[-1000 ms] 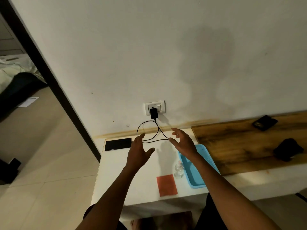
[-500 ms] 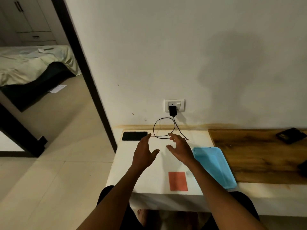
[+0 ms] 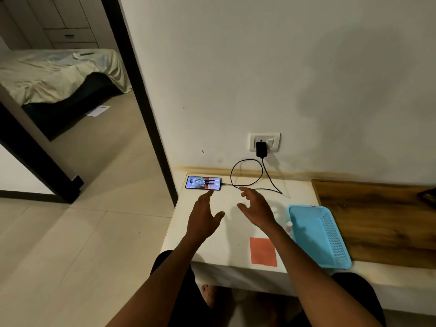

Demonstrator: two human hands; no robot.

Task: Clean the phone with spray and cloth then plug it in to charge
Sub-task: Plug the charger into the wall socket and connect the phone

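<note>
The phone [image 3: 203, 182] lies flat at the back left corner of the white ledge [image 3: 226, 232], its screen lit. A black cable [image 3: 246, 175] runs from its right end in a loop up to the black charger [image 3: 261, 149] in the wall socket [image 3: 265, 141]. My left hand [image 3: 204, 217] hovers just in front of the phone, fingers straight, holding nothing. My right hand [image 3: 256, 208] hovers beside it below the cable loop, fingers loosely spread and empty. An orange cloth [image 3: 263, 251] lies flat near the ledge's front edge. A small spray bottle [image 3: 289, 226] is mostly hidden behind my right forearm.
A blue plastic basket [image 3: 318, 234] sits on the ledge right of my right arm. A wooden board [image 3: 377, 218] covers the ledge further right, with a dark object [image 3: 428, 195] at the frame edge. A doorway at left opens onto a bed [image 3: 54, 74].
The phone's screen has lit up; it was dark before. The view has shifted so the ledge sits further right. Both hands stay hovering empty in front of the phone and cable.
</note>
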